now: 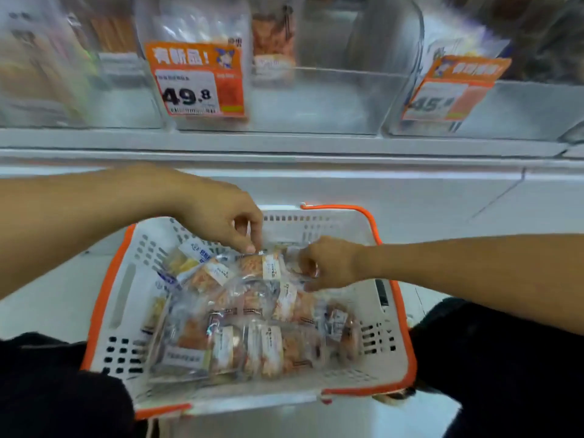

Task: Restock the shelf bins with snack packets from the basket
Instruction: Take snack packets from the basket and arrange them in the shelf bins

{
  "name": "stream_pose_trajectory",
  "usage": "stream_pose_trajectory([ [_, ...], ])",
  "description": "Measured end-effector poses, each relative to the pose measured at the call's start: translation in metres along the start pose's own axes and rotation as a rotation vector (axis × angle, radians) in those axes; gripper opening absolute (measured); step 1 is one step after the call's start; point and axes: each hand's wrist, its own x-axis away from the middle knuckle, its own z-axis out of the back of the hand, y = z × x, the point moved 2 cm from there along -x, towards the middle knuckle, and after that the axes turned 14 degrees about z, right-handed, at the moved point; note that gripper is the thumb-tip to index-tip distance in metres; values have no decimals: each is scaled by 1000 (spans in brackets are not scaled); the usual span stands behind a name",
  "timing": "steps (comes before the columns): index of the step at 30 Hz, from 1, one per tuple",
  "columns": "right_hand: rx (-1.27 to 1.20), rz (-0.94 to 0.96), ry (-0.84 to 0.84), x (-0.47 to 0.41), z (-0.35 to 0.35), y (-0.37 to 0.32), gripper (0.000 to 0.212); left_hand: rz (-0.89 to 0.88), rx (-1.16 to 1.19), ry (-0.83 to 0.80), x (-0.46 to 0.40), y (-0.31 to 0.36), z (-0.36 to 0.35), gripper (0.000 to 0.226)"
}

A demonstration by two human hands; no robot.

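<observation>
Over on the left, the left hand (218, 216) reaches down into the far end of the basket (392, 352), thumb and fingers pinched together on the top edge of a clear snack packet (259, 263), probably to lift it free of the heap. The basket sits between the person's knees, just under the shelf, handy for loading. To the right, the right hand (328, 263) curls its fingers onto the same packet's far side, likely steadying it. Above, the middle shelf bin (331, 102), tagged 49.8 (196, 79), looks nearly bare.
</observation>
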Motion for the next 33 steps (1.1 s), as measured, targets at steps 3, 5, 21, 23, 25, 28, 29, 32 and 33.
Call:
stream_pose_trajectory([
  [3,-42,-159,-429,18,-75,22,84,4,-103,-44,-11,24,-20,33],
  [5,61,-143,-533,26,-97,32,105,-10,-161,-71,-16,38,-31,35],
  [21,-228,72,-321,11,12,45,22,97,-36,-74,-8,16,-14,58],
  [23,-590,7,-200,26,62,33,22,120,57,-47,-5,11,-8,73],
  [25,-848,8,-112,40,103,20,22,66,413,-39,-3,8,1,63],
  [28,-919,45,4,49,145,7,26,-54,929,19,7,5,22,48],
  [29,-896,38,46,49,157,3,25,-68,1023,52,11,3,28,47],
  [32,-876,30,164,42,198,-6,24,-89,1261,158,22,-4,41,44],
  [33,-896,38,211,39,211,-9,24,-100,1333,189,25,-8,44,42],
])
